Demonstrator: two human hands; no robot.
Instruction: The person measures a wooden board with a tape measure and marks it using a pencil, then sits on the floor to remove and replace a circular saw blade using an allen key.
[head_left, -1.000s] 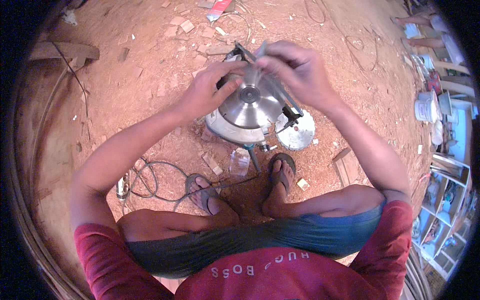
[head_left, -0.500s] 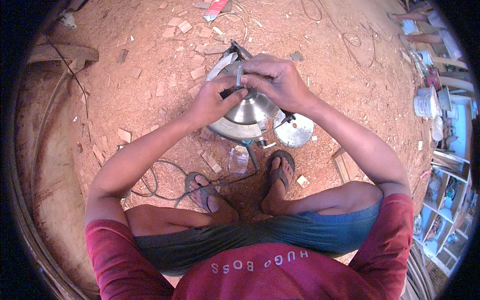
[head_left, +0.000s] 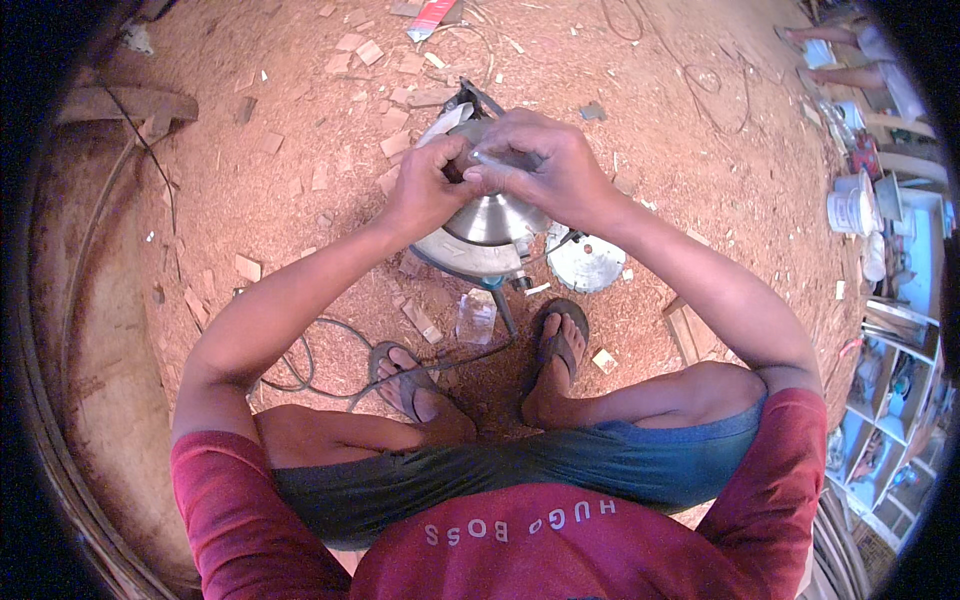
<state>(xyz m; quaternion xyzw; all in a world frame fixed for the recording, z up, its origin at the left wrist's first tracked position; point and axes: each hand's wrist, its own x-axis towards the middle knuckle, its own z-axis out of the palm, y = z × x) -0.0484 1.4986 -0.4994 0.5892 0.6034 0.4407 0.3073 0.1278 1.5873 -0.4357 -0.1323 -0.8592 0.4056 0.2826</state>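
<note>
A circular saw lies on the floor ahead of my feet, its round silver guard facing up. My left hand and my right hand meet above the saw's centre, fingertips close together. Between the right thumb and fingers, only the bright end of a small metal piece shows. The left fingers are curled beside it; whatever they pinch is hidden. Both hands cover the middle of the saw. A toothed round saw blade rests flat on the floor to the saw's right.
Wood scraps and sawdust litter the floor. A black cord loops by my left foot, near a clear plastic piece. White buckets and a blue shelf stand at right. Another person's legs show far right.
The shiny metal piece that stood upright between my fingers now shows only its end. Both hands have tilted and curled closer around it; the saw has barely shifted.
</note>
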